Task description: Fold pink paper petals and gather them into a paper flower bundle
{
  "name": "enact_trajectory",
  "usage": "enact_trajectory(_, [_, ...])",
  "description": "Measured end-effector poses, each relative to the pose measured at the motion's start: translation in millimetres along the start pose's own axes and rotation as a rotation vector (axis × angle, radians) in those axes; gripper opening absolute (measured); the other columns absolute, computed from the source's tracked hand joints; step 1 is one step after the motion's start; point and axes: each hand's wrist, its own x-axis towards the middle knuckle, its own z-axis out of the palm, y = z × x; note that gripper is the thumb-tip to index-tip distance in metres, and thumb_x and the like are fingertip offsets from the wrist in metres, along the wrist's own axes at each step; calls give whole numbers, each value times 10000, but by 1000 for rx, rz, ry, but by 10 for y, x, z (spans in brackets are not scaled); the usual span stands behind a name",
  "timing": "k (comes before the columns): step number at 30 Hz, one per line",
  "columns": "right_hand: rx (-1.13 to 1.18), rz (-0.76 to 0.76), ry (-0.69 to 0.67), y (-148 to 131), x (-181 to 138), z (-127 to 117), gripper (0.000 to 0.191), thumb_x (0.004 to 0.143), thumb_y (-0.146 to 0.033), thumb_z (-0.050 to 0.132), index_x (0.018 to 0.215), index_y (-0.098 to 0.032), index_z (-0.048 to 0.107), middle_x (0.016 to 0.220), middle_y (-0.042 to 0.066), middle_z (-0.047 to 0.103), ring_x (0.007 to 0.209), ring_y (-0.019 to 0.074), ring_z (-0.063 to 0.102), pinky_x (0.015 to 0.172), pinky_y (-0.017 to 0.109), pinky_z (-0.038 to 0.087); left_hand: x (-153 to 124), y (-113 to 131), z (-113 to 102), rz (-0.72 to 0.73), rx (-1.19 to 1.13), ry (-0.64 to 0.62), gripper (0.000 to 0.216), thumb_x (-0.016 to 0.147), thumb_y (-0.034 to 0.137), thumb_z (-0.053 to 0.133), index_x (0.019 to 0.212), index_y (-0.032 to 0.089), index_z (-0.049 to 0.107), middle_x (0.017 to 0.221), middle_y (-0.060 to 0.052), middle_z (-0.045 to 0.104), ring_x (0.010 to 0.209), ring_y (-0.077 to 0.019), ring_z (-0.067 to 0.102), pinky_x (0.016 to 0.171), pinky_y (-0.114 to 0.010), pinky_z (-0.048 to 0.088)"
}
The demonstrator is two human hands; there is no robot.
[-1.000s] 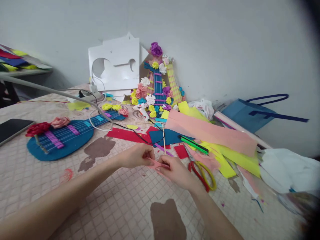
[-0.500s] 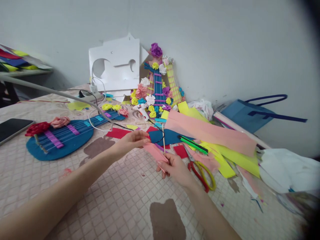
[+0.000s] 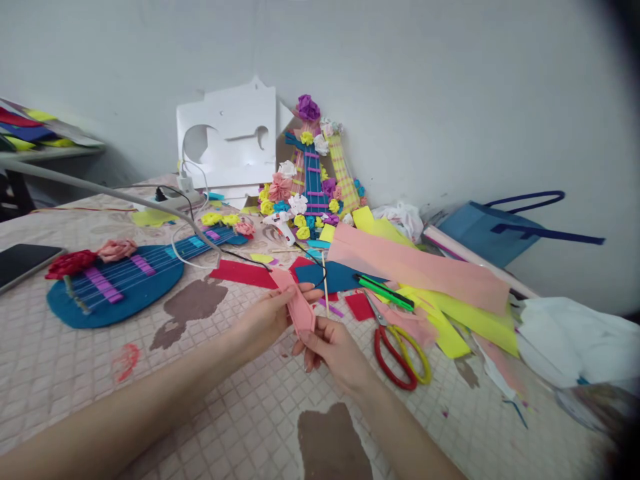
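Observation:
A folded strip of pink crepe paper [image 3: 300,311] is held above the tabletop between my two hands. My left hand [image 3: 277,311] has its thumb on the strip's middle, with the fingers behind it. At the strip's near end, the thumb and fingers of my right hand [image 3: 327,343] pinch it. Just beyond lie a red paper strip [image 3: 243,273] and a blue paper piece [image 3: 335,276]. Right of my right hand are scissors [image 3: 400,357] with one red and one yellow handle, and a green cutter knife [image 3: 387,293].
A blue paper guitar [image 3: 143,287] with paper flowers lies at left. A white glue gun [image 3: 281,229] rests near decorated guitars [image 3: 314,180] by the wall. Pink paper [image 3: 425,263], yellow sheets [image 3: 480,320] and a white plastic bag [image 3: 575,340] cover the right. A cable [image 3: 100,183] crosses the left.
My left hand has slid along the pink strip toward my right hand, uncovering its far end. The strip now points more steeply away from me. Both hands have come slightly nearer and leftward.

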Motion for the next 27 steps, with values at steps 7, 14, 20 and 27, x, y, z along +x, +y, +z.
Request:
enact_trajectory(7, [59, -90, 35, -58, 16, 11, 325, 799, -488, 622, 852, -167, 609, 746, 12, 610, 653, 108, 566, 518, 203, 417, -44, -43, 41, -9, 103, 44, 268, 852, 315, 590, 1004, 104, 655, 951, -131, 700, 739, -194, 648, 628, -276, 478])
enact_trajectory(14, [-22, 18, 55, 16, 23, 99, 394, 755, -523, 637, 710, -134, 594, 590, 24, 638, 421, 93, 545, 371, 191, 302, -67, -209, 30, -114, 154, -19, 391, 860, 413, 546, 1078, 93, 604, 657, -82, 668, 382, -134, 527, 336, -218, 306])
enact_trajectory(20, [-1, 42, 44, 40, -4, 142, 376, 752, -509, 642, 753, -144, 551, 629, 36, 678, 393, 89, 564, 354, 179, 306, 12, 28, -49, -66, 11, 52, 268, 923, 311, 476, 1035, 119, 624, 1086, -140, 669, 993, -218, 627, 762, -285, 519])
enact_trajectory(27, [34, -6, 147, 33, 11, 115, 363, 764, -501, 631, 773, -144, 564, 619, 18, 665, 369, 74, 536, 342, 181, 288, -22, -93, 8, -170, 96, -109, 368, 892, 394, 499, 1094, 102, 593, 581, -47, 629, 478, -177, 589, 469, -294, 481])
